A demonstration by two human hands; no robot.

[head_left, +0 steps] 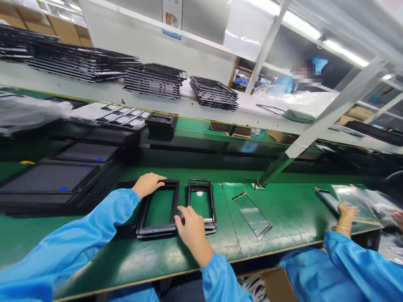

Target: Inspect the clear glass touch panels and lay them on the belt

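My left hand (147, 183) rests on the far left corner of a black rectangular frame (159, 228) lying flat on the green bench (132, 256), fingers curled over its edge. My right hand (191, 228) lies at the frame's near right corner, fingers on its right rail, next to a second, narrower black frame (213, 205) just to the right. Both sleeves are light blue. A clear panel with an orange tab (252, 214) lies further right.
Dark screen panels (50, 178) are stacked at the left. Piles of black frames (214, 93) fill the white shelf behind a dark conveyor (204, 159). A white post (317, 130) slants down to the bench. A co-worker's hand (346, 212) at right touches a clear sheet.
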